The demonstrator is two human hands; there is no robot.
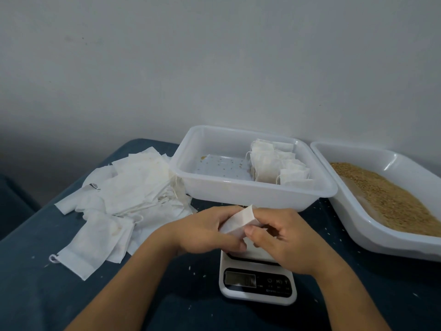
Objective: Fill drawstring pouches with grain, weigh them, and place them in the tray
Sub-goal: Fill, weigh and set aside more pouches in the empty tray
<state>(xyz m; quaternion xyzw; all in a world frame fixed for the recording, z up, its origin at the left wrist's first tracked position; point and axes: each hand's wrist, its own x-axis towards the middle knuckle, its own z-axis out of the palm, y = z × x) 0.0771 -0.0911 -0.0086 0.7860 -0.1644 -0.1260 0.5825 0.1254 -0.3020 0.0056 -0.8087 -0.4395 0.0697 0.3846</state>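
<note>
Two hands, the left [210,231] and the right [284,240], share one pouch [239,222] between them. One scale [257,283] sits on the surface. There are two white plastic trays: one [188,185] with a cluster of filled pouches [274,163], roughly six though overlap hides the exact count, and one [372,231] of grain [386,199]. One loose heap of empty pouches [128,199] is too overlapped to count.

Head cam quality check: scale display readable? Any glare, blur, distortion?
Head view: small white digital kitchen scale display is dim, digits unreadable; glare streak on the white plastic grain tray's rim; wide-angle bending at edges; dim, soft light; both hands slightly soft.
</note>
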